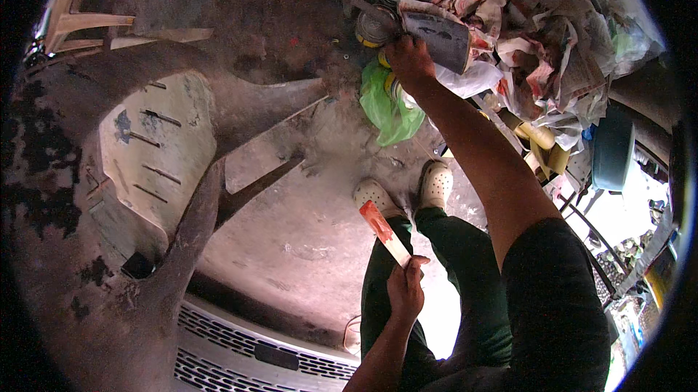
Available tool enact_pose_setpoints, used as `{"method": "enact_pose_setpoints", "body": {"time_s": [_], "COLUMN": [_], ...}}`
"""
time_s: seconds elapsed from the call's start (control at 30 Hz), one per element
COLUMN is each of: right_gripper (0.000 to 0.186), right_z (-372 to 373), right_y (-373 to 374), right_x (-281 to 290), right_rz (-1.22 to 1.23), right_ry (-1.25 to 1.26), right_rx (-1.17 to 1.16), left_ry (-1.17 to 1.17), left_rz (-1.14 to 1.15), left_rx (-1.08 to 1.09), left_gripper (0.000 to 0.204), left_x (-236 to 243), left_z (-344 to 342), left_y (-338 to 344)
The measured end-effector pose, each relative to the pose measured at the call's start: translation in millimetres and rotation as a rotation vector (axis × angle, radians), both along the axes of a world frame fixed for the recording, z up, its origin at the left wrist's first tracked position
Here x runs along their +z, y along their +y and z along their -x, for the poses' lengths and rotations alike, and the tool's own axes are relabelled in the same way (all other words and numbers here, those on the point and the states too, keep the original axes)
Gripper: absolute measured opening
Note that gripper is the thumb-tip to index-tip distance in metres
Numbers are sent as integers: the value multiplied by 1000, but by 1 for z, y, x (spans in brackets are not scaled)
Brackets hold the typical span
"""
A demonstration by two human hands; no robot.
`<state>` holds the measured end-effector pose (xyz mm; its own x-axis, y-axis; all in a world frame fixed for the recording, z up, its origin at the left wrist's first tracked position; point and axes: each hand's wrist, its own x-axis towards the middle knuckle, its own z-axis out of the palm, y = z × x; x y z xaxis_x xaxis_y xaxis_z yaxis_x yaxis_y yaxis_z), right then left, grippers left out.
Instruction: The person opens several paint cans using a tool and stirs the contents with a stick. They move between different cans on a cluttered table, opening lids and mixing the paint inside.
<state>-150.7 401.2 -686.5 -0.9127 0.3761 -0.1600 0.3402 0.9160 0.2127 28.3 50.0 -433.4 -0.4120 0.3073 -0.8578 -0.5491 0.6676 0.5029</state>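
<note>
Dark short sleeve point(556, 294), nearest the camera, covers the upper part of the extended right arm. Left hand point(406, 292): closed around the bare end of a flat, pale, rectangular spreader point(380, 226), which angles up and away above the legs. Red paste coats its far half. As a judgement, good handling calls for holding the coated face clear of the dark green trousers point(476, 283) and gripping only the clean end.

Right hand point(409, 63): fingers curled downward at a round grey metal can point(377, 26), next to a dark grey rectangular sheet point(438, 41); whether they grip anything cannot be told. This reach probably goes best with slow fingers, since a translucent green plastic bag point(398, 121) lies just below and could snag.

Surface: brown-grey, stained floor point(291, 225), on which the cream perforated clogs point(436, 182) stand. Left of them extends a large, curved, matte brown panel point(265, 97) with pointed arms; a silver slotted grille point(218, 330) lies along the lower edge. Beyond the right hand rises a heap of crumpled, red-stained paper point(542, 65). A pale wooden frame point(91, 23) stands at far left.
</note>
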Motion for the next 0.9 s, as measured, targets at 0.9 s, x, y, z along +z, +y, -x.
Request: {"method": "enact_pose_setpoints", "body": {"time_s": [0.9], "right_gripper": [58], "right_z": [-83], "right_y": [-92], "right_x": [82], "right_rz": [425], "right_ry": [120], "right_rx": [-41], "left_ry": [360], "left_rz": [-290], "left_rx": [-98], "left_gripper": [46], "left_x": [-305], "left_z": [164], "left_y": [63]}}
